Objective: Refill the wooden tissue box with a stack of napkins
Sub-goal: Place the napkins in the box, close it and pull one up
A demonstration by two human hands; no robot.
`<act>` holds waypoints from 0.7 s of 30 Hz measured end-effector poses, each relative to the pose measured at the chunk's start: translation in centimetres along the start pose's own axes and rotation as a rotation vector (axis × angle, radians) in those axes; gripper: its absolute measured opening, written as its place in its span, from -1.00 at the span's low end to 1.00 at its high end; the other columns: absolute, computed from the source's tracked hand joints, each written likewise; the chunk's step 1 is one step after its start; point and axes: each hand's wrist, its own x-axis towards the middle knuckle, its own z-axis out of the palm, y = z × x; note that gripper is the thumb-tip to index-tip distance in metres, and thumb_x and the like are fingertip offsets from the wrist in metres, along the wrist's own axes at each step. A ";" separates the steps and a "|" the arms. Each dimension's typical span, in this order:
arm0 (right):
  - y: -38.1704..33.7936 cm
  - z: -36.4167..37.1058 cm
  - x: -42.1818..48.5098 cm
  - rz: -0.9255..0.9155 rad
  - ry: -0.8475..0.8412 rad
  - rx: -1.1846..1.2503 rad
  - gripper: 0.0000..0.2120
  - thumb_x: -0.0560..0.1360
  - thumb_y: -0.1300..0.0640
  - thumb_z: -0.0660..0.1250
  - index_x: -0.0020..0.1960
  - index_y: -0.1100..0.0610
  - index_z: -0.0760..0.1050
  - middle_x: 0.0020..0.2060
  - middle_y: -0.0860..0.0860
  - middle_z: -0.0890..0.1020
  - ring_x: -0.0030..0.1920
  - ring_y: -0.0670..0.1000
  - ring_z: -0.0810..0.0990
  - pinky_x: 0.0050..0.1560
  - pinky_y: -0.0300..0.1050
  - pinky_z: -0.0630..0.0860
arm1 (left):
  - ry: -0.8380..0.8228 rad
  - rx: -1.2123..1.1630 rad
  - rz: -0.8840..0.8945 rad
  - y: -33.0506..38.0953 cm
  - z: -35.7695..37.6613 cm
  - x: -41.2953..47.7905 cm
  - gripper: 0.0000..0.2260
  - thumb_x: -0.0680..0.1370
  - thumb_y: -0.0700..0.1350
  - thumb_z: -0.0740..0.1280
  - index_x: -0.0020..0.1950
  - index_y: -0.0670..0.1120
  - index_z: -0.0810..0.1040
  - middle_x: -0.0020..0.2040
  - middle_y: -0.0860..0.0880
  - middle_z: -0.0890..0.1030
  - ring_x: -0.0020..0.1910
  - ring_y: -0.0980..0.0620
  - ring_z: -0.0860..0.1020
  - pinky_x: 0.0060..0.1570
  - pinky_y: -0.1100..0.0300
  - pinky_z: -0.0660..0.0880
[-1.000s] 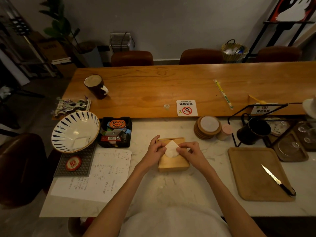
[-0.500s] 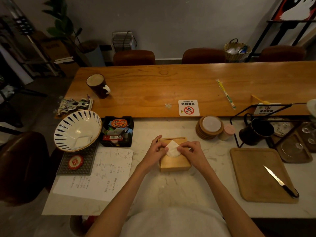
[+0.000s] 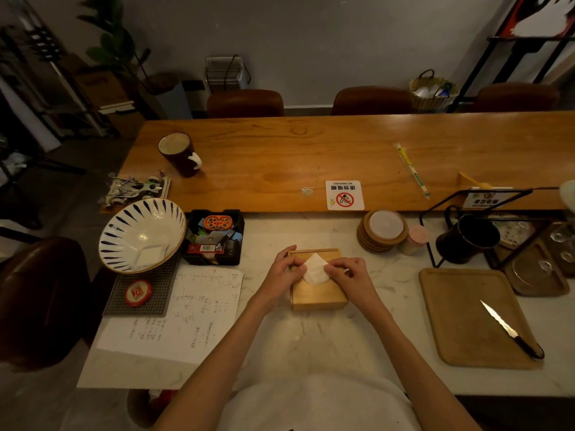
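Both hands on napkin (image 3: 315, 269) at top of box (image 3: 317, 295).
Box sits on the marble counter (image 3: 311, 343), centre, directly before the person. A white napkin point sticks up from its top opening. Left hand (image 3: 281, 275) pinches the napkin's left edge with curled fingers; right hand (image 3: 351, 276) pinches its right edge. Hands close together, napkin between them. Paper sheet (image 3: 186, 312) lies left of box; wooden tray (image 3: 460, 321) with knife (image 3: 510, 329) well to the right.
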 end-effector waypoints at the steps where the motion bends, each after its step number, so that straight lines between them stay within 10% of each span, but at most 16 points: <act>1: 0.0 0.0 -0.1 -0.001 -0.002 0.001 -0.88 0.47 0.07 0.44 0.00 0.05 0.65 0.05 0.04 0.38 0.00 -0.07 0.45 -0.05 -0.47 0.39 | 0.001 -0.006 -0.001 0.0 0.0 0.0 -0.93 0.58 -0.18 0.31 -0.01 -0.11 0.59 0.46 0.06 0.29 0.36 0.11 0.29 0.04 0.43 0.32; 17: -0.5 -0.5 -0.8 -0.027 -0.064 0.038 -0.95 0.51 0.05 0.40 -0.05 -0.10 0.60 0.10 0.05 0.44 0.09 -0.01 0.47 0.00 -0.33 0.39 | 0.026 0.021 0.006 -0.4 -0.3 0.6 -0.96 0.56 -0.14 0.34 -0.05 -0.06 0.59 0.42 0.03 0.38 0.39 0.07 0.34 0.29 0.19 0.28; 21: 0.3 -0.4 -0.9 -0.037 -0.027 0.105 -0.82 0.57 -0.08 0.28 0.12 -0.15 0.59 0.19 0.07 0.47 0.17 0.02 0.50 0.02 -0.28 0.45 | 0.025 -0.086 0.008 -0.5 -0.1 0.1 -0.79 0.61 -0.09 0.28 0.24 -0.02 0.50 0.41 0.05 0.37 0.41 0.05 0.31 0.35 0.14 0.30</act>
